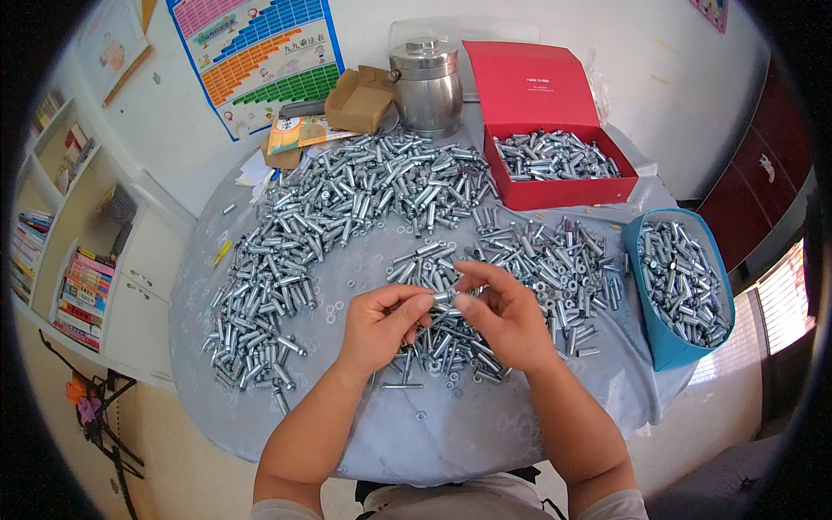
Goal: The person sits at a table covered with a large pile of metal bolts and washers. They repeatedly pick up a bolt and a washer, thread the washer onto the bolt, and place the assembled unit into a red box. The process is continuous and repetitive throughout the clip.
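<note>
My left hand [386, 322] is closed, with thumb and fingertips pinching a short silver expansion bolt [442, 297]. The fingers of my right hand [505, 314] close around the other end of that bolt, and the two hands almost meet over the table. Whether a nut or washer sits in the right fingertips is too small to tell. Under and around both hands lies a heap of loose metal bolts and sleeves [563, 260]. Small washers [421, 416] are scattered at its near edge.
A large bolt pile [347, 195] curves along the table's far and left side. At the back right stands an open red box [563, 192] full of bolts, with a blue fabric bin [685, 347] of bolts beside it. A steel pot [426, 87] and a cardboard box [360, 100] stand behind.
</note>
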Demonstrator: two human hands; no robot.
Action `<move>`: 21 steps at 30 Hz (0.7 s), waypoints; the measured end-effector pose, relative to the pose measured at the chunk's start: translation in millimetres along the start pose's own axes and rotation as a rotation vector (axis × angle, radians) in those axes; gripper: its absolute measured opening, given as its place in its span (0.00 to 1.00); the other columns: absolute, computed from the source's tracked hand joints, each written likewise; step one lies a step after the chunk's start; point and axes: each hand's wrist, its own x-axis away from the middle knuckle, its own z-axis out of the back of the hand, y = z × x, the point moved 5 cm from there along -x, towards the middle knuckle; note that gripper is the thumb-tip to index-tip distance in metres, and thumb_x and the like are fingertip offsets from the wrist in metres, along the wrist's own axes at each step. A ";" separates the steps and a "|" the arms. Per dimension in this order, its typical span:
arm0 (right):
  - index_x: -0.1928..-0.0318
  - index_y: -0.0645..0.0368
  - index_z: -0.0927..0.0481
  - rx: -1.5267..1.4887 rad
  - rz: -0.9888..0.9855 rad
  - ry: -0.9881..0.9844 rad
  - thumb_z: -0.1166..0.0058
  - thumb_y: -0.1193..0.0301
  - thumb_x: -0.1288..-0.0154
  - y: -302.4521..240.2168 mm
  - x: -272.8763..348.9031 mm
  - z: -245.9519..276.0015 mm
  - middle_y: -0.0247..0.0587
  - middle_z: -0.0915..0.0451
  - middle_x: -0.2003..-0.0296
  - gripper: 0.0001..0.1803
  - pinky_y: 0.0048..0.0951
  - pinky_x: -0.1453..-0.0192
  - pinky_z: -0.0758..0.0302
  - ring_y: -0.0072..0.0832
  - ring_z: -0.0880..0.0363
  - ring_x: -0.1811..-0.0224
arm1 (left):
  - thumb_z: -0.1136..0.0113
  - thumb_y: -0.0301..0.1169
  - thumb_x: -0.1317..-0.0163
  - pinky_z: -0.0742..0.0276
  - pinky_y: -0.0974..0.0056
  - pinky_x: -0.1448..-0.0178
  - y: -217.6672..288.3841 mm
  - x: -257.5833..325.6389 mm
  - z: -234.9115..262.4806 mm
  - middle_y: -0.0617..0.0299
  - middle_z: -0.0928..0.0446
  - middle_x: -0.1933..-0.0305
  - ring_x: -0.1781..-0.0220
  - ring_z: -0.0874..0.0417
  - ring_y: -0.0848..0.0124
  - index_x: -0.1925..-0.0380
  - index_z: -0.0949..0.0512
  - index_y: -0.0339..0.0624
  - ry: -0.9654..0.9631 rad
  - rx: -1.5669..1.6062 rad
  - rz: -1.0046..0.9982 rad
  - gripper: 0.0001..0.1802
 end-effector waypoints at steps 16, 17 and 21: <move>0.48 0.60 0.18 0.143 0.020 -0.013 0.36 0.73 0.35 -3.6 0.3 -3.1 0.34 0.20 0.61 0.15 0.21 0.66 0.28 0.16 0.28 0.72 | 0.37 0.28 0.32 0.32 0.77 0.77 -0.7 3.3 2.2 0.62 0.17 0.72 0.80 0.25 0.81 0.56 0.15 0.35 -0.009 -0.027 -0.050 0.10; 0.49 0.60 0.18 0.147 -0.004 -0.038 0.36 0.73 0.35 2.6 -0.4 -1.9 0.34 0.20 0.61 0.15 0.21 0.66 0.28 0.16 0.28 0.72 | 0.37 0.29 0.32 0.31 0.77 0.76 0.4 3.6 1.4 0.62 0.17 0.71 0.79 0.25 0.82 0.55 0.15 0.35 -0.017 -0.030 -0.049 0.10; 0.52 0.60 0.18 0.167 0.022 -0.048 0.36 0.74 0.35 8.2 -1.6 -0.2 0.33 0.20 0.62 0.12 0.20 0.67 0.29 0.15 0.29 0.73 | 0.37 0.30 0.32 0.31 0.77 0.76 -2.7 3.5 1.4 0.62 0.17 0.71 0.79 0.25 0.82 0.55 0.15 0.35 -0.008 -0.024 -0.031 0.11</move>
